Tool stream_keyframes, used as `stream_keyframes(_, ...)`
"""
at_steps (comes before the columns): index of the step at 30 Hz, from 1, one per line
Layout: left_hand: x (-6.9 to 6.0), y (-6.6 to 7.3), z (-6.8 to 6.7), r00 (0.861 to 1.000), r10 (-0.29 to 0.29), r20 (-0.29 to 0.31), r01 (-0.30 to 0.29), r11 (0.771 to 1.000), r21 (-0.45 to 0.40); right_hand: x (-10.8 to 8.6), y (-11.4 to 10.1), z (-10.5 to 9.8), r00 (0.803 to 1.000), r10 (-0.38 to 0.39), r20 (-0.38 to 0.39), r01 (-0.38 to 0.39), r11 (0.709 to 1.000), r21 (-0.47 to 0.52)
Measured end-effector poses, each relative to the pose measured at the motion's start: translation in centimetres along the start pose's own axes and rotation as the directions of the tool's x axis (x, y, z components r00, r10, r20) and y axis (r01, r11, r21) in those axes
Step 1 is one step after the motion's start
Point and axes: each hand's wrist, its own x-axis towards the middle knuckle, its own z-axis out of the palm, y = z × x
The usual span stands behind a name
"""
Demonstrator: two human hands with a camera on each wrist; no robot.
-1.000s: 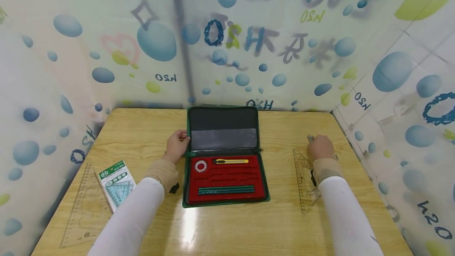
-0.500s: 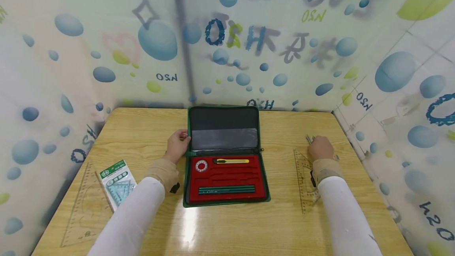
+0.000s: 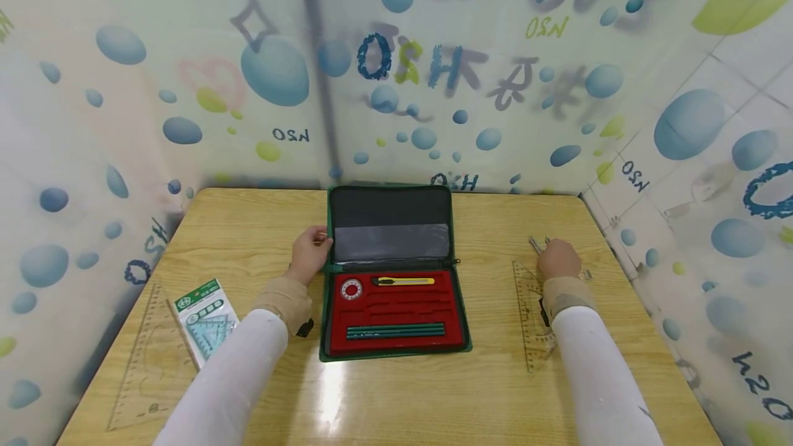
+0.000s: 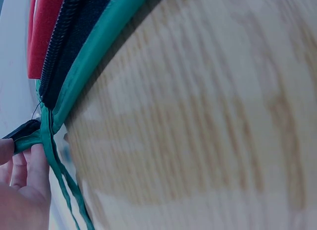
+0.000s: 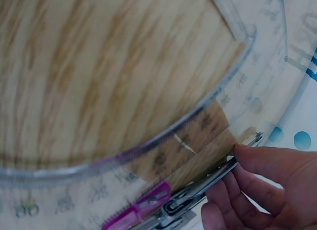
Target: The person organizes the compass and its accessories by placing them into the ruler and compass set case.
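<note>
An unzipped green case (image 3: 324,322) lies spread flat, with its black lid (image 3: 390,205) at the back. My left hand (image 3: 308,255) pinches the lid's left edge between thumb and fingers; the left wrist view shows the green edging (image 4: 32,139) there. In the red tray (image 3: 396,301) lie a yellow craft knife (image 3: 405,281), several green pencils (image 3: 396,330) and a white ring-shaped piece (image 3: 351,281). My right hand (image 3: 559,259) grips a silver metal drawing compass (image 5: 218,174), partly hidden by the fingers. Beside it shows a purple plastic piece (image 5: 141,208).
Close by the right forearm lies a clear set square (image 3: 523,322). A curved clear scale (image 5: 64,212) fills much of the right wrist view. On the left are a larger clear triangle (image 3: 145,363) and a packet of drawing tools (image 3: 204,315). Patterned walls border the wooden table (image 3: 483,391).
The compass tips have swung left and now show farther apart in front of my right hand, which has shifted slightly. My left hand and the case stay in place.
</note>
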Motion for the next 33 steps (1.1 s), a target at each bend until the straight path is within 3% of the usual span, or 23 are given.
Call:
stream_keyframes(12, 0.1, -0.2, 0.2, 1.0, 0.009, -0.004, -0.009, 1.0, 0.004, -0.3, -0.7, -0.2, 0.994, -0.095, -0.056, 0.095, 0.995, 0.001)
stream_keyframes(19, 0.1, -0.1, 0.1, 1.0, 0.001, 0.001, -0.001, 1.0, 0.004, -0.5, -1.8, -0.9, 0.986, -0.124, -0.107, 0.136, 0.985, 0.109)
stream_keyframes(27, 0.0, -0.1, 0.0, 1.0, 0.003, 0.007, -0.003, 1.0, 0.006, -0.7, -3.8, -1.8, 0.971, -0.134, -0.197, 0.178, 0.957, 0.229)
stream_keyframes(33, 0.1, -0.2, 0.1, 1.0, 0.009, 0.0, -0.009, 1.0, 0.0, -1.5, -6.7, -2.3, 0.959, -0.218, -0.184, 0.267, 0.912, 0.313)
